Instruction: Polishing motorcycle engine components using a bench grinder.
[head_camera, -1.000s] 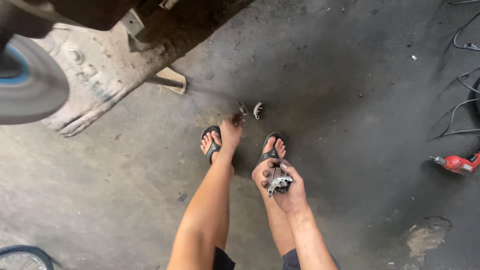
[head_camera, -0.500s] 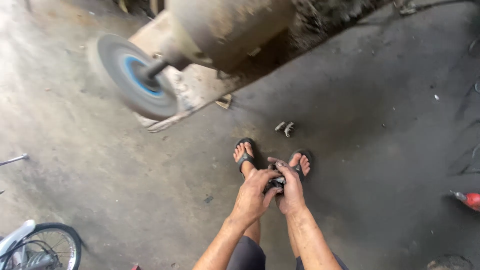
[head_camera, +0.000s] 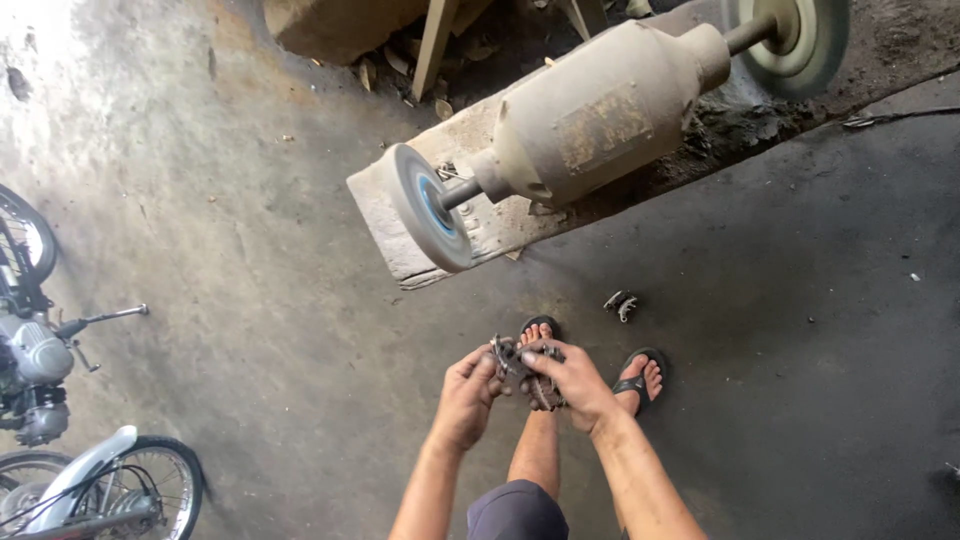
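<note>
Both hands hold one small dark metal part (head_camera: 520, 365) in front of me, above my sandalled feet. My left hand (head_camera: 466, 395) grips its left side and my right hand (head_camera: 572, 382) closes over its right side. Ahead stands a bench grinder motor (head_camera: 600, 115) with a grey wheel with a blue hub (head_camera: 428, 205) facing me and a second wheel (head_camera: 790, 35) at the far end. Two small metal pieces (head_camera: 620, 303) lie on the floor just past my right foot.
The grinder sits on a concrete block (head_camera: 400, 240) over dark, oily concrete floor. A motorcycle (head_camera: 40, 370) and its front wheel (head_camera: 150, 490) fill the left edge. Wood scraps (head_camera: 430, 50) lie behind the block.
The view has tilted up and left, bringing the whole grinder and the motorcycle into sight. My left hand, which had reached down by my foot, has joined the right on the metal part.
</note>
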